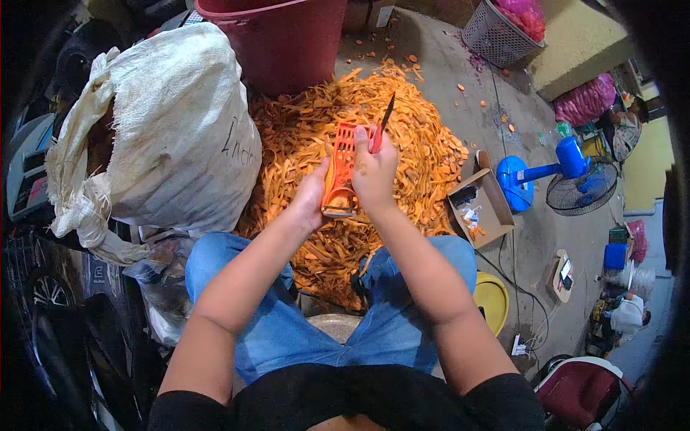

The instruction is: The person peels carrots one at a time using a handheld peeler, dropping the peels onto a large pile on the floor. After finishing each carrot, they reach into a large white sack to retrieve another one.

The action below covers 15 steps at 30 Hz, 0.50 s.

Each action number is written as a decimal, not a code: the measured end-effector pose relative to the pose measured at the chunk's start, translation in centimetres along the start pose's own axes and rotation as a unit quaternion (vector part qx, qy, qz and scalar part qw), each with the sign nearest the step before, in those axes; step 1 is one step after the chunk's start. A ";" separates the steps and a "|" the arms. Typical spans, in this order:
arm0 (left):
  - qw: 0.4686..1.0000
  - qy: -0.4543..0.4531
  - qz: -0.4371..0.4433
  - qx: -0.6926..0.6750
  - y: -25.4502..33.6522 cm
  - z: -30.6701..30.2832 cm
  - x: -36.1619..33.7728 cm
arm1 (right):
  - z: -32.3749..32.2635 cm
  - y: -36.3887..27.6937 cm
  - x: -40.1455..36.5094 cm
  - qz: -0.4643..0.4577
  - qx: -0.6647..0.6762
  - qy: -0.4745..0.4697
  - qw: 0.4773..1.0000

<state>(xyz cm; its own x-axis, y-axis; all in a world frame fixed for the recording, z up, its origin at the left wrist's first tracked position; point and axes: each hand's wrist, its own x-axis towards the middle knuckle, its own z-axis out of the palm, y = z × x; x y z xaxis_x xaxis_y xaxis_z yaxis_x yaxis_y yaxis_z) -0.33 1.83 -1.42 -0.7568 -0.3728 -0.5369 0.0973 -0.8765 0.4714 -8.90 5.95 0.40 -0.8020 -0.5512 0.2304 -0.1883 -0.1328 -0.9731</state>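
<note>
Both hands (309, 197) clamp an orange perforated tool (343, 161), underside hidden, the right (375, 177) also gripping a knife (376, 138)

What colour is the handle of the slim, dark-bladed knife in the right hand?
The knife handle is red, seen best in the head view.

The flat orange grater (344, 162) has many small holes. It sits between the left hand (310, 194) and the right hand (376, 174), touching both. The knife (384, 125), red-handled and dark-bladed, pokes up from the right hand.
</note>
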 end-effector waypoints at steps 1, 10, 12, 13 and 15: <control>1.000 0.008 -0.003 0.014 -0.1 0.0 0.0 | 0.0 -0.2 -0.1 0.000 -0.020 0.009 1.000; 0.990 -0.003 -0.047 0.132 0.0 0.6 -1.0 | -0.7 0.7 1.4 0.001 -0.096 0.080 0.992; 0.987 0.002 -0.042 0.153 0.1 0.3 -0.9 | -0.8 0.7 1.6 0.007 -0.081 0.082 0.993; 0.983 -0.003 -0.049 0.175 0.3 0.4 -1.0 | -1.0 0.9 1.7 0.028 -0.099 0.074 0.992; 0.978 -0.008 -0.058 0.198 0.4 0.8 -1.6 | -1.5 1.6 2.4 0.049 -0.116 0.068 0.990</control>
<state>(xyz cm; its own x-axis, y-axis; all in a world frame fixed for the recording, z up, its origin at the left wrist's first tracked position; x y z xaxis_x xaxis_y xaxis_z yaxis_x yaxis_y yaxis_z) 0.39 2.30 0.14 -0.7581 -0.2707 -0.5933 -0.2456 -0.7243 0.6443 -12.02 5.66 -0.55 -0.8885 -0.4343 0.1481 -0.2187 0.1172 -0.9687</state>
